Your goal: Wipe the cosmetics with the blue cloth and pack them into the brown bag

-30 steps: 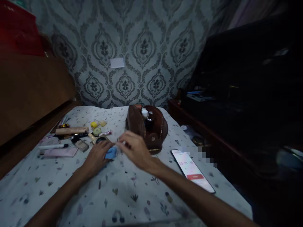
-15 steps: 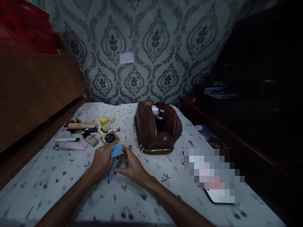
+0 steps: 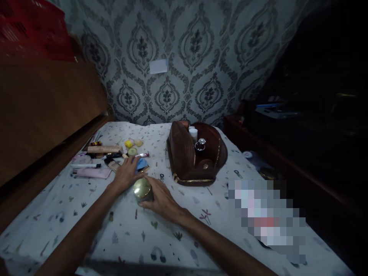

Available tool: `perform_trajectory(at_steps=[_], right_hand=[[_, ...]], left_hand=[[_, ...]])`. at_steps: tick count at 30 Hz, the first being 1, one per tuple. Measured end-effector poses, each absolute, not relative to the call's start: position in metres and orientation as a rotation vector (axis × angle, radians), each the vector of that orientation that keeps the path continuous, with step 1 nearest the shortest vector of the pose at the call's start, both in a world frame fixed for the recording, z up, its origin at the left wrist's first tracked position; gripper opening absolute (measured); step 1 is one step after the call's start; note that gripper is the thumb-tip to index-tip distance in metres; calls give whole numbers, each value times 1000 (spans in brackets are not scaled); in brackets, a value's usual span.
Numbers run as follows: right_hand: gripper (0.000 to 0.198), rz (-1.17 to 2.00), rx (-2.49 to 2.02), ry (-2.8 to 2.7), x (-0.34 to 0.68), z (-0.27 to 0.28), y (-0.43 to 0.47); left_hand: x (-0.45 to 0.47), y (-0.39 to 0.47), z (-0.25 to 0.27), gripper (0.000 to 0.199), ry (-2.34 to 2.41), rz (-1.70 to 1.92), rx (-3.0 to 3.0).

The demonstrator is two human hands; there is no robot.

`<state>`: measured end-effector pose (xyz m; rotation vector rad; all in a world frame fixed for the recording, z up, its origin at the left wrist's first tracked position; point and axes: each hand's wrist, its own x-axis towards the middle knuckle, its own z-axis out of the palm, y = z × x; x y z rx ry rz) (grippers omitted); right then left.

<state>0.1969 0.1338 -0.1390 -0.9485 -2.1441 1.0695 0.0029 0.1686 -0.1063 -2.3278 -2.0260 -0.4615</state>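
Right hand (image 3: 164, 201): fingers clamped on gold-lidded jar (image 3: 142, 188), upright at patterned sheet (image 3: 126, 245). Left hand (image 3: 125, 175) at blue cloth (image 3: 142, 165) just beyond; can't tell if fingers grip it. Open brown bag (image 3: 181, 151) right of both.

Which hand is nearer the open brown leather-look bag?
Right. The right hand holds the round gold-lidded jar, left of the bag and closer to the camera; the left hand is farther left, by the light-blue cloth.

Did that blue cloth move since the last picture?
Yes. Judged against the brown bag, the blue cloth has moved forward, away from the person.
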Motion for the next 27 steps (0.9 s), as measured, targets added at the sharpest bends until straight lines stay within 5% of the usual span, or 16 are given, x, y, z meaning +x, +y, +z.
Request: perform_trajectory(at_steps=[9, 13, 15, 18, 22, 27], right_hand=[[70, 1034, -960, -2132, 191, -135, 136], [92, 924, -939, -2236, 207, -124, 124], [79, 734, -865, -2253, 226, -107, 118], [30, 319, -807, -2118, 269, -66, 125], [27, -42, -1226, -2166, 320, -7, 171], [30, 461, -1491, -2966, 330, 23, 233]], left_hand=[[-2, 170, -125, 53, -1981, -489, -2280], [-6, 170, -132, 54, -1956, -505, -2269], [-8, 170, -134, 55, -1942, -512, -2261], [-8, 170, -135, 54, -1964, -461, -2234], [-6, 171, -132, 51, -1962, -444, -2176], [-7, 173, -133, 51, -1994, -487, -2154]])
